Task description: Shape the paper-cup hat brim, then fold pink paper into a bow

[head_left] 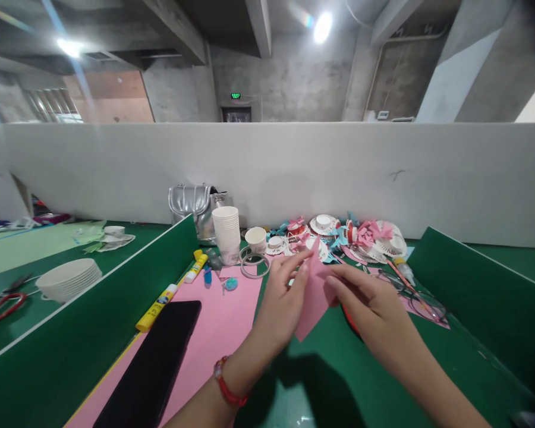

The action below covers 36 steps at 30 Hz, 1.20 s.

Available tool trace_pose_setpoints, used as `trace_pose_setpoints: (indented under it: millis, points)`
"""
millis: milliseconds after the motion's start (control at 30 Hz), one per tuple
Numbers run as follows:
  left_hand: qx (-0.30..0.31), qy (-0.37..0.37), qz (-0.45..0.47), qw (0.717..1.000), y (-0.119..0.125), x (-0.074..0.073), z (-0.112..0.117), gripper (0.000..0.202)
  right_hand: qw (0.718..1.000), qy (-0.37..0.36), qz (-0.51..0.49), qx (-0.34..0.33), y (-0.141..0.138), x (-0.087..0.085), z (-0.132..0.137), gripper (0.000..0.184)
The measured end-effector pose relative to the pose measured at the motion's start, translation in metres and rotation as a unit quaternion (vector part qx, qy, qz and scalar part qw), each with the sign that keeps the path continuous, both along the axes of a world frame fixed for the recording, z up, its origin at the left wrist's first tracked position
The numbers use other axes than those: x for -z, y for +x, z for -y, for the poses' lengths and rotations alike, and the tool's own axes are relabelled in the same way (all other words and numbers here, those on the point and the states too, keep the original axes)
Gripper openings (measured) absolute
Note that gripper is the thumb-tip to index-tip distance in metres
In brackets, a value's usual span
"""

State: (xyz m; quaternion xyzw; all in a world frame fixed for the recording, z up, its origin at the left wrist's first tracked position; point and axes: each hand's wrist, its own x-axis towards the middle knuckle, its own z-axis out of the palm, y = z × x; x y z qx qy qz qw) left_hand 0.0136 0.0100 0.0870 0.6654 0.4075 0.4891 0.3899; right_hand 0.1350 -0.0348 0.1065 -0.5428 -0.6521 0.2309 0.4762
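Between my two hands is a piece of pink paper [312, 306], raised above the green table and seen tilted, with a pointed top. My left hand [285, 291] is closed on its left side, thumb and fingers near the upper edge. From the right, my right hand [368, 297] pinches the paper's other edge between thumb and fingers. Part of a red object [351, 321] shows on the table below my right hand; the hand hides the rest of it. A red bracelet circles my left wrist.
On the left, a black phone [154, 362] lies on a pink sheet [218, 321] by yellow glue sticks [157, 308]. Behind stand stacked paper cups [226, 235] and a silver bag [191, 205]. Paper crafts [368, 235] crowd the back right, near glasses [421, 300]. Green dividers [481, 309] flank both sides.
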Motion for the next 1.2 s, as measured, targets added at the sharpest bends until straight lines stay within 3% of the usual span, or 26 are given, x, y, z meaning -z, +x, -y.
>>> trace_pose_setpoints:
  millis: [233, 367, 433, 567, 700, 800, 1000, 1200]
  points:
    - [0.169, 0.006, -0.012, 0.986, 0.000, -0.015, 0.019, 0.033, 0.984, 0.138, 0.110, 0.033, 0.010, -0.004, 0.002, 0.013]
    - [0.214, -0.029, -0.001, 0.976, -0.009, -0.018, 0.021, 0.029, 0.967, 0.191, 0.157, 0.065, 0.014, -0.009, 0.005, 0.008]
    - [0.221, -0.056, -0.013, 0.974, -0.015, -0.019, 0.018, 0.028, 0.972, 0.182, 0.130, 0.068, 0.014, -0.012, 0.006, 0.006]
    - [0.240, -0.098, -0.041, 0.965, -0.024, -0.022, 0.012, 0.019, 0.994, 0.079, 0.019, 0.070, 0.015, -0.015, 0.007, 0.003]
    - [0.287, -0.140, -0.066, 0.945, -0.028, -0.029, 0.012, 0.018, 0.995, 0.006, -0.088, 0.048, 0.018, -0.016, 0.008, 0.009]
    - [0.287, -0.121, -0.096, 0.946, -0.031, -0.033, 0.016, 0.016, 0.992, -0.022, -0.118, 0.027, 0.020, -0.016, 0.009, 0.010]
    - [0.230, -0.066, -0.105, 0.965, -0.032, -0.038, 0.025, 0.017, 0.988, -0.007, -0.152, 0.040, 0.017, -0.018, 0.012, 0.013]
    - [0.246, -0.084, -0.051, 0.964, -0.029, -0.040, 0.028, 0.014, 0.992, -0.006, -0.127, 0.020, 0.013, -0.022, 0.014, 0.011]
